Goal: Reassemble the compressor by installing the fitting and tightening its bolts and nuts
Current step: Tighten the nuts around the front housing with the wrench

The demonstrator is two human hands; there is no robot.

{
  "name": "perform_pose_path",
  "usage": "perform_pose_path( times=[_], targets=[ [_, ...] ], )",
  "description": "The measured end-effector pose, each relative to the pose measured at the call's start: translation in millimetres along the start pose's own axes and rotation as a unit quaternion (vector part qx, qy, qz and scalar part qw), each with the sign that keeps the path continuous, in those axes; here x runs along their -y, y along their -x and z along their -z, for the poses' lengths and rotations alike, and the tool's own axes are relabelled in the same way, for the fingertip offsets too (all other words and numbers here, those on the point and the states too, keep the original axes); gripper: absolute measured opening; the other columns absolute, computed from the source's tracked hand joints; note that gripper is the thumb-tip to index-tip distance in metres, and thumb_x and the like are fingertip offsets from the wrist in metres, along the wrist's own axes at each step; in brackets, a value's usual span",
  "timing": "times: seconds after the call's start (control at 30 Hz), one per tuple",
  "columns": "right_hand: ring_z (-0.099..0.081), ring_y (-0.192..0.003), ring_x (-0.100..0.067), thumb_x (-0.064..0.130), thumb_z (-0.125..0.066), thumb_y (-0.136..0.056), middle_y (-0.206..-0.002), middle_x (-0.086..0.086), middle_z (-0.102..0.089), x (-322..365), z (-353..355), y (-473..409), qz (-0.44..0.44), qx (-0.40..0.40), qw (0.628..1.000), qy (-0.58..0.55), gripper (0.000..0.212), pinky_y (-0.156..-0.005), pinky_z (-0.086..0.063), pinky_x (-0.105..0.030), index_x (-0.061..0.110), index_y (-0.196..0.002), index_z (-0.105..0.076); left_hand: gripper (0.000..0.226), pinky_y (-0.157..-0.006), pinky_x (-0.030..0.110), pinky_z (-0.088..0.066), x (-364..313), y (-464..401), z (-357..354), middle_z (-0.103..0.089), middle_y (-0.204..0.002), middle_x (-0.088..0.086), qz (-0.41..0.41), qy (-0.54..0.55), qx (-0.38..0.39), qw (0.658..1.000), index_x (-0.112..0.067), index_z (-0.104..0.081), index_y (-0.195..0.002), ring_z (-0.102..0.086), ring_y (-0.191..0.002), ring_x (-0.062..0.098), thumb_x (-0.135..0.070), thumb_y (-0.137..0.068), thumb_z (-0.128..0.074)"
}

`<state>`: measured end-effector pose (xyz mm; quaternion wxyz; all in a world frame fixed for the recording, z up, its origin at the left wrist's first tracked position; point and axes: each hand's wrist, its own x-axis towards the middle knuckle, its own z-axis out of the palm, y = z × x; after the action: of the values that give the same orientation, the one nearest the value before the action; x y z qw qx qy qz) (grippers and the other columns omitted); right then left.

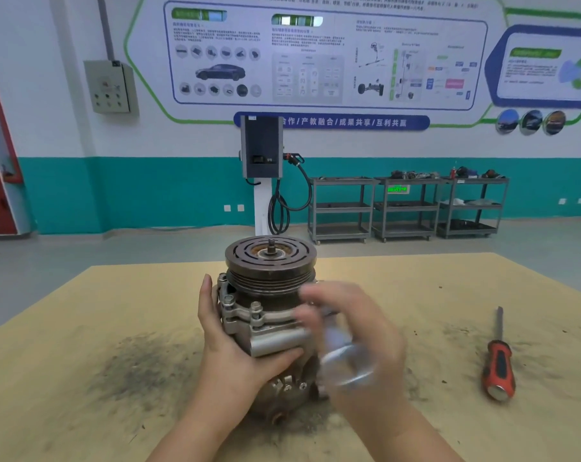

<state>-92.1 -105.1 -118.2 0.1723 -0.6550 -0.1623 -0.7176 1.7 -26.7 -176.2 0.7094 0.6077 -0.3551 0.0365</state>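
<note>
Grey cast-metal compressor (265, 315), grooved pulley uppermost: table centre; likely heavy, rigid, greasy. Best held at housing flanks. Left hand (229, 338) clasping 9 o'clock side; right hand (352, 331), 3 o'clock, blurred, grip indeterminate.

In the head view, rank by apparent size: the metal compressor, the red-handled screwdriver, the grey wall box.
1. Grey metal compressor, largest.
2. Grey wall box and red-handled screwdriver: similar, and distances differ, so unranked.

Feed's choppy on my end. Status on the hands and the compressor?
Left hand grips compressor, upright on table. Right hand motion-blurred at its side, holding something shiny; can't identify. Screwdriver lies apart to the right. Nothing blocking.
</note>
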Motion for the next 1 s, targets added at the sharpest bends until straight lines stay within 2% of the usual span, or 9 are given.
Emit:
perform_pose_path(
  times=[0.07,0.13,0.33,0.47,0.53,0.63,0.7,0.87,1.0],
  targets=[
    [-0.064,-0.066,-0.008,0.027,-0.047,-0.101,-0.086,0.002,-0.066,-13.1,12.4,0.3,-0.181,-0.025,0.962,-0.205,0.013,-0.063,-0.050,-0.016,0.026,-0.113,-0.052,0.129,-0.093,0.002,-0.038,-4.4,2.4,12.0,-0.031,-0.153,-0.012,0.023,-0.045,-0.025,0.998,-0.084,0.006,-0.118,-0.043,-0.125,-0.015,-0.058,-0.034,-0.087],
    [-0.060,-0.055,-0.014,0.027,-0.041,-0.101,-0.076,-0.002,-0.066,-28.8,22.9,-4.9,-0.312,-0.114,0.908,-0.257,0.012,-0.056,-0.048,-0.019,0.027,-0.113,-0.043,0.127,-0.082,-0.008,-0.032,-2.9,5.3,23.3,-0.030,-0.153,-0.012,0.021,-0.067,-0.032,0.997,-0.080,0.006,-0.122,-0.037,-0.117,-0.029,-0.045,-0.042,-0.086],
    [-0.053,-0.044,-0.015,0.008,-0.032,-0.104,-0.062,-0.006,-0.064,-46.5,22.2,-10.0,-0.533,-0.140,0.751,-0.364,0.015,-0.045,-0.044,-0.021,0.014,-0.104,-0.045,0.129,-0.080,-0.009,-0.031,-6.7,3.9,21.8,-0.032,-0.153,-0.013,0.057,-0.083,-0.011,0.995,-0.079,0.012,-0.118,-0.035,-0.108,-0.035,-0.050,-0.038,-0.086],
    [-0.050,-0.042,-0.015,0.009,-0.032,-0.105,-0.060,-0.006,-0.062,-52.0,22.1,-9.4,-0.579,-0.133,0.695,-0.405,0.014,-0.043,-0.042,-0.020,0.012,-0.097,-0.044,0.133,-0.105,0.016,-0.030,-10.7,2.2,26.8,-0.032,-0.154,-0.015,0.074,-0.109,0.015,0.991,-0.084,0.012,-0.114,-0.042,-0.128,-0.011,-0.059,-0.030,-0.087],
    [-0.051,-0.043,-0.016,0.011,-0.031,-0.105,-0.061,-0.005,-0.063,-46.0,19.2,-5.1,-0.534,-0.146,0.736,-0.389,0.015,-0.045,-0.043,-0.021,0.013,-0.097,-0.043,0.132,-0.111,0.025,-0.029,-9.5,1.6,27.9,-0.030,-0.154,-0.016,0.070,-0.114,0.022,0.991,-0.081,0.010,-0.117,-0.038,-0.135,0.000,-0.066,-0.028,-0.086],
    [-0.056,-0.051,-0.019,0.020,-0.036,-0.105,-0.071,-0.008,-0.064,-27.8,11.5,8.1,-0.328,-0.139,0.894,-0.272,0.011,-0.053,-0.046,-0.023,0.024,-0.100,-0.045,0.134,-0.116,0.033,-0.029,-7.2,-0.2,27.4,-0.029,-0.155,-0.017,0.069,-0.127,0.015,0.989,-0.079,0.010,-0.120,-0.036,-0.138,0.003,-0.077,-0.023,-0.083],
    [-0.060,-0.062,-0.019,0.029,-0.044,-0.103,-0.081,-0.009,-0.063,-19.4,8.4,16.8,-0.190,-0.056,0.958,-0.206,0.009,-0.061,-0.049,-0.025,0.029,-0.101,-0.053,0.132,-0.117,0.035,-0.029,-5.6,-0.3,28.6,-0.031,-0.154,-0.014,0.066,-0.126,0.014,0.990,-0.082,0.008,-0.118,-0.037,-0.138,0.004,-0.076,-0.023,-0.084],
    [-0.061,-0.080,-0.016,0.022,-0.061,-0.094,-0.091,0.002,-0.061,-11.7,3.0,23.9,-0.059,0.102,0.988,-0.097,0.009,-0.068,-0.052,-0.031,0.013,-0.094,-0.062,0.133,-0.110,0.031,-0.036,-6.7,-2.2,28.4,-0.042,-0.149,-0.006,0.079,-0.083,0.018,0.993,-0.069,-0.008,-0.132,-0.048,-0.131,0.005,-0.065,-0.029,-0.090],
    [-0.059,-0.077,-0.008,0.028,-0.044,-0.102,-0.090,0.003,-0.058,-13.9,9.9,12.3,-0.092,0.079,0.981,-0.150,0.021,-0.071,-0.049,-0.017,0.013,-0.097,-0.056,0.128,-0.112,0.031,-0.032,-7.6,-0.3,27.4,-0.037,-0.152,-0.008,0.078,-0.120,0.016,0.990,-0.074,0.007,-0.127,-0.044,-0.133,0.006,-0.066,-0.036,-0.083]
  ],
)
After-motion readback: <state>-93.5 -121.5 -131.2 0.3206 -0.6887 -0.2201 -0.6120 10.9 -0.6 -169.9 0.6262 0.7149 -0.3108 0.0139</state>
